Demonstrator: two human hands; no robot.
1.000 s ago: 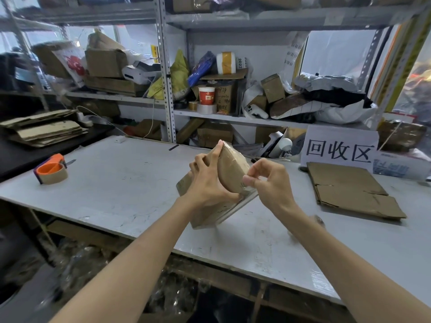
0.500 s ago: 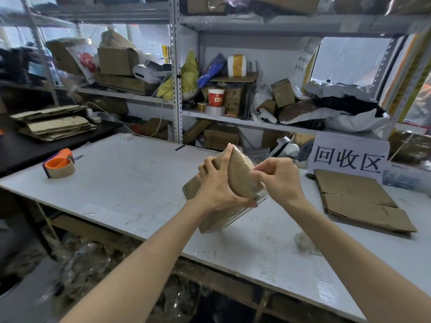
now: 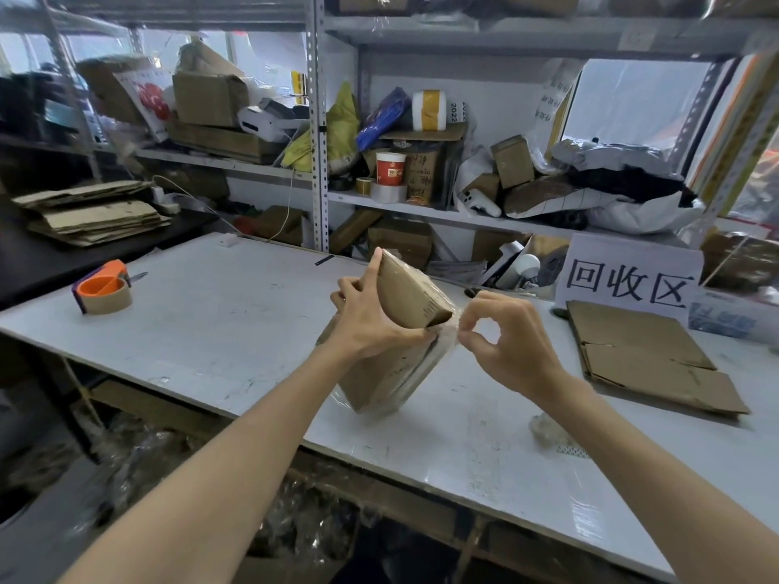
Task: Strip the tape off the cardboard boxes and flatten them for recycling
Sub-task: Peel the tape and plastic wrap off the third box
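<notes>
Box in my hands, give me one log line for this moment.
phase: stripping tape | left hand: grips box, tilted | right hand: pinches tape at box corner | flattening: not yet done

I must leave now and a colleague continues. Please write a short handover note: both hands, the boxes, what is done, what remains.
Left hand grips the taped box, tilted, its lower corner apparently on the table.
Right hand pinches clear tape at the box's edge.
Done: one flattened box lies beside the sign; a crumpled clear wad lies near.
Left: finish peeling, then flatten this box.
</notes>
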